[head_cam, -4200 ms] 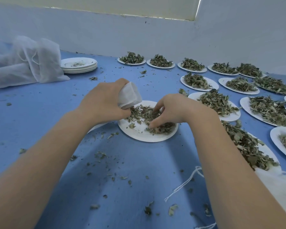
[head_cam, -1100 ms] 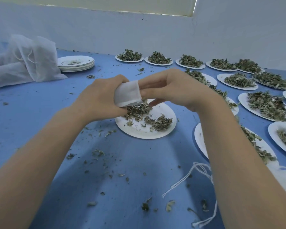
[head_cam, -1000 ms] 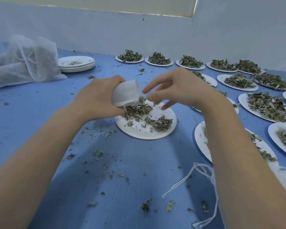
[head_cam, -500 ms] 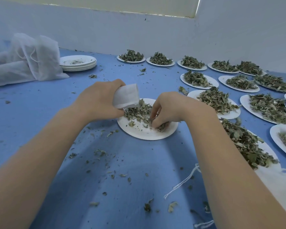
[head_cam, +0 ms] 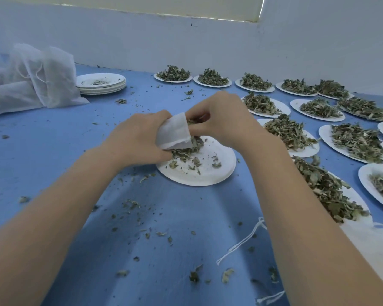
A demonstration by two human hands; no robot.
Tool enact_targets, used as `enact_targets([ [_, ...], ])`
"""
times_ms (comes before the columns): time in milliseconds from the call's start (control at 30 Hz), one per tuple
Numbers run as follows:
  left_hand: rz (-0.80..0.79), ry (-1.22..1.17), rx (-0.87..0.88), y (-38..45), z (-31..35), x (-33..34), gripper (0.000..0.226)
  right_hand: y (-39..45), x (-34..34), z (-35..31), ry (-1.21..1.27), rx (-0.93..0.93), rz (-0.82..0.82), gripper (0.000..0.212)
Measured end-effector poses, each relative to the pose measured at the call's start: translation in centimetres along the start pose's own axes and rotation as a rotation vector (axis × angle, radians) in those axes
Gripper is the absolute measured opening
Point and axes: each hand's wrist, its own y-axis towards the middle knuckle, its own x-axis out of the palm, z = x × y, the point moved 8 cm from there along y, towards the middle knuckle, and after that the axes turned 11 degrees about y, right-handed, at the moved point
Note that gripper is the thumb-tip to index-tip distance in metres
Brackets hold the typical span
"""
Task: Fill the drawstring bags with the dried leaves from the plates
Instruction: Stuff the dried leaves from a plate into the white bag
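Observation:
My left hand [head_cam: 139,138] grips a small white drawstring bag [head_cam: 174,132] above the left side of a white plate [head_cam: 217,175]. The bag's mouth faces right. My right hand [head_cam: 219,120] is at that mouth with its fingers curled round a pinch of dried leaves [head_cam: 191,122]. Only a few leaves [head_cam: 186,154] lie on the plate, most of them under the bag.
Several white plates heaped with dried leaves [head_cam: 290,133] cover the right and far side of the blue table. A stack of emptied plates [head_cam: 101,83] and a pile of white mesh bags [head_cam: 31,78] stand at the far left. Crumbs and white strings [head_cam: 243,241] lie near me.
My right hand has risen from the plate to the bag's mouth with a pinch of leaves. Fewer leaves lie on the plate. My left hand has stayed in place with the bag.

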Motion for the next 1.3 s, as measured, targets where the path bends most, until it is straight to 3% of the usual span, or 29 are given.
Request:
enact_targets([
  [167, 0.038, -0.184, -0.053, 0.1, -0.8, 0.0, 0.042, -0.5, 1.1, -0.2, 0.202, 0.03, -0.16, 0.023],
  [267, 0.031, -0.217, -0.059, 0.0, -1.1, 0.0, 0.04, -0.7, 1.5, 0.0, 0.353, 0.081, -0.228, 0.046],
  [333, 0.03, -0.236, -0.061, 0.0, -1.1, 0.0, 0.041, -0.8, 1.5, 0.0, 0.327, 0.068, -0.235, 0.052],
  [533, 0.053, -0.274, -0.053, 0.0, -1.0, -0.5, 0.04, -0.2, 0.1, 0.6, 0.348, 0.056, 0.042, 0.026],
  [667, 0.069, -0.278, -0.04, 0.0, -0.8, -0.6, 0.039, 0.2, 0.1, 0.4, 0.388, 0.015, 0.143, 0.023],
  [767, 0.076, -0.288, -0.038, -0.1, -0.9, -0.8, 0.04, 0.2, 0.5, 0.6, 0.462, 0.038, 0.065, 0.008],
  [867, 0.064, -0.283, -0.037, -0.1, -1.0, -0.9, 0.039, -0.3, 1.0, 1.1, 0.517, 0.075, -0.099, 0.025],
  [967, 0.064, -0.295, -0.037, -0.1, -1.0, -0.9, 0.037, -0.9, 0.8, 1.0, 0.623, 0.081, -0.2, 0.02],
  [1200, 0.057, -0.261, 0.002, -0.1, -0.1, -1.3, 0.041, -0.6, 0.0, -0.3, 0.343, -0.025, -0.008, 0.023],
  [1300, 0.067, -0.194, 0.028, 0.0, 0.4, -1.6, 0.033, -0.2, 0.4, -1.0, 0.209, -0.039, 0.034, 0.021],
])
